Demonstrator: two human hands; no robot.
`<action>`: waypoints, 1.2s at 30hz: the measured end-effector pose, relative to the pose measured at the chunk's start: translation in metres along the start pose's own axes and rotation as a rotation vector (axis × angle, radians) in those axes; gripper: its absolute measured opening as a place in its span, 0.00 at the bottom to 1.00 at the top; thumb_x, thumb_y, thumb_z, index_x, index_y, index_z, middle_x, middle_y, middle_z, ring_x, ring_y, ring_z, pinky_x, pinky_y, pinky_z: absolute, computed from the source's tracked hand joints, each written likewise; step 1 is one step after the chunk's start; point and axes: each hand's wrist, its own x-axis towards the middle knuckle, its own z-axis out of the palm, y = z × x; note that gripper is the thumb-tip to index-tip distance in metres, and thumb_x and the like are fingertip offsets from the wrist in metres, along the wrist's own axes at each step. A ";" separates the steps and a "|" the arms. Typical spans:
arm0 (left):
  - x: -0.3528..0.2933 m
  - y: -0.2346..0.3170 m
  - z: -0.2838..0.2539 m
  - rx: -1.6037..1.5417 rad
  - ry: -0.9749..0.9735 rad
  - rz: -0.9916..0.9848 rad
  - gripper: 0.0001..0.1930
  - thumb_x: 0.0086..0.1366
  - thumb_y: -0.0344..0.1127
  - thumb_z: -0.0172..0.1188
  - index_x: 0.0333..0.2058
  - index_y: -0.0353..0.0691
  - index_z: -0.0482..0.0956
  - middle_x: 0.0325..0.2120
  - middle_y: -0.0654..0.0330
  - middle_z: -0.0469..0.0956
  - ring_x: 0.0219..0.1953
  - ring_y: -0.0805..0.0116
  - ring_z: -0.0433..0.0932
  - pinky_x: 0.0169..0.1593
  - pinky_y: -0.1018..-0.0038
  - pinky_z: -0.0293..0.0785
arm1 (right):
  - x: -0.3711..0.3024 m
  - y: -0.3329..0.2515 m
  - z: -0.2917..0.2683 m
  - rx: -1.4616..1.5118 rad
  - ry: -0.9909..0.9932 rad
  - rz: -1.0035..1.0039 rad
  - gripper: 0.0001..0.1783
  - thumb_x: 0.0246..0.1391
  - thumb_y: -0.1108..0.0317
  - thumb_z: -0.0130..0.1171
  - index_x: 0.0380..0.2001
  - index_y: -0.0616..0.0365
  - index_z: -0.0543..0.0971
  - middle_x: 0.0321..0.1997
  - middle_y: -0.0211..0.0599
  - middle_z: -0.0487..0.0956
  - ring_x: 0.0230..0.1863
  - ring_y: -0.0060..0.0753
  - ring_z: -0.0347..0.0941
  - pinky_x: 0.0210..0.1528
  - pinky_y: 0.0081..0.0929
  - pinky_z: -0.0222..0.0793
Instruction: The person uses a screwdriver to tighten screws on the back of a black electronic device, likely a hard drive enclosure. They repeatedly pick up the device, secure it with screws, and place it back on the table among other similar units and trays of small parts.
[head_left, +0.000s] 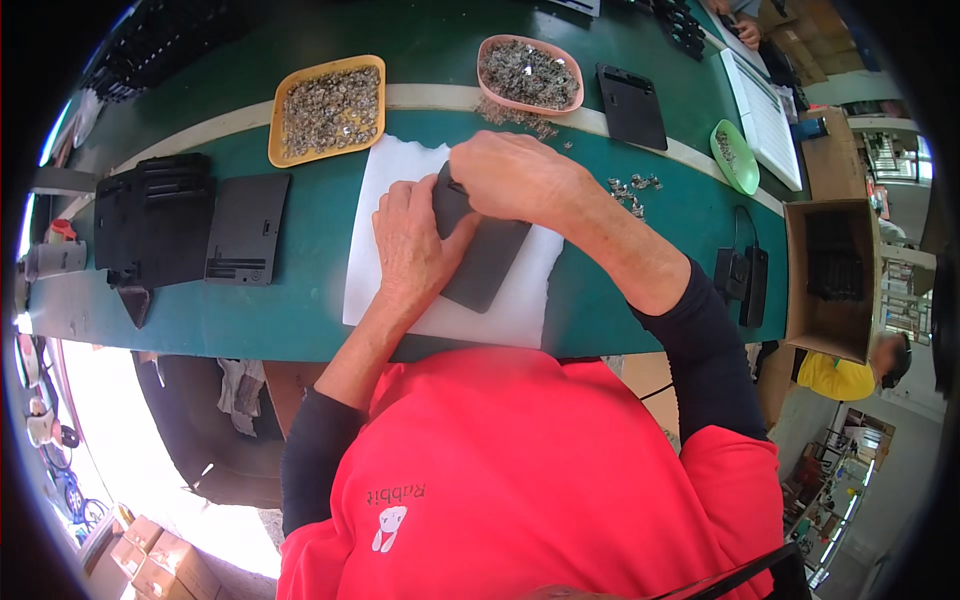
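Panel: I'm watching a dark grey, flat rectangular panel (490,280), lying tilted on a white, ragged-edged sheet (375,285) by the near edge of the green-topped work table (310,325).
Left hand: the bare left hand (412,240) half closes on the panel's left edge, thumb across its face.
Right hand: the bare right hand (510,178) curls tightly over the panel's top end; its fingertips are hidden, so I can't tell what they grip.
Trays: beyond the sheet, toward the far edge, a yellow square tray (274,130) and a pink rounded tray (528,41), both heaped with small shiny metal pieces.
Loose pieces: more small metal pieces (632,190) lie right of the sheet.
Left end: one black slotted panel (247,225) beside a stack of black plastic parts (150,225).
Right edge: a pale green oval bowl (742,178) sits near it.
Writing: dark lettering (397,495), upside down to me, above a white long-eared animal figure (388,528) on the red shirt (550,460).
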 end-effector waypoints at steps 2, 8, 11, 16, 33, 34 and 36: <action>0.002 -0.006 0.001 -0.037 -0.006 -0.049 0.27 0.54 0.40 0.68 0.50 0.35 0.73 0.38 0.53 0.71 0.41 0.53 0.70 0.44 0.60 0.65 | -0.009 0.023 0.019 0.168 0.140 0.053 0.11 0.49 0.74 0.53 0.35 0.68 0.81 0.31 0.54 0.81 0.35 0.54 0.79 0.39 0.41 0.74; 0.015 -0.005 -0.006 -0.203 -0.090 -0.209 0.17 0.58 0.37 0.64 0.43 0.32 0.79 0.33 0.52 0.78 0.37 0.57 0.77 0.44 0.63 0.72 | -0.045 0.067 0.102 0.500 0.582 0.223 0.13 0.56 0.68 0.56 0.40 0.65 0.81 0.28 0.46 0.82 0.27 0.36 0.78 0.34 0.31 0.73; 0.025 0.000 -0.022 -0.398 -0.197 -0.373 0.13 0.61 0.34 0.64 0.40 0.30 0.80 0.28 0.59 0.80 0.30 0.71 0.77 0.36 0.74 0.73 | -0.049 0.068 0.116 0.844 0.620 0.302 0.11 0.59 0.66 0.57 0.34 0.65 0.81 0.19 0.31 0.75 0.13 0.16 0.65 0.15 0.20 0.58; 0.030 0.005 -0.055 -0.823 -0.234 -0.474 0.08 0.64 0.32 0.63 0.37 0.31 0.81 0.26 0.66 0.80 0.28 0.82 0.76 0.33 0.83 0.72 | -0.055 0.066 0.111 1.257 0.549 0.391 0.10 0.60 0.65 0.58 0.31 0.63 0.80 0.17 0.22 0.69 0.09 0.09 0.57 0.09 0.14 0.46; -0.059 0.018 -0.017 0.155 -0.041 0.502 0.17 0.43 0.24 0.62 0.37 0.37 0.80 0.31 0.63 0.74 0.35 0.64 0.72 0.36 0.69 0.67 | -0.077 0.044 0.093 0.739 0.385 0.056 0.09 0.61 0.67 0.53 0.39 0.60 0.76 0.27 0.42 0.78 0.26 0.39 0.74 0.29 0.34 0.67; -0.059 0.019 -0.017 0.151 -0.026 0.482 0.17 0.43 0.24 0.63 0.37 0.38 0.81 0.32 0.63 0.75 0.36 0.63 0.73 0.37 0.68 0.68 | -0.081 0.040 0.089 0.625 0.341 0.039 0.09 0.60 0.66 0.53 0.38 0.59 0.76 0.28 0.48 0.79 0.31 0.52 0.78 0.35 0.42 0.72; -0.061 0.018 -0.016 0.133 -0.018 0.449 0.15 0.44 0.24 0.65 0.35 0.39 0.81 0.32 0.63 0.75 0.38 0.61 0.74 0.40 0.66 0.70 | -0.088 0.032 0.081 0.499 0.224 0.050 0.09 0.61 0.65 0.51 0.36 0.59 0.76 0.28 0.51 0.79 0.33 0.57 0.76 0.35 0.45 0.71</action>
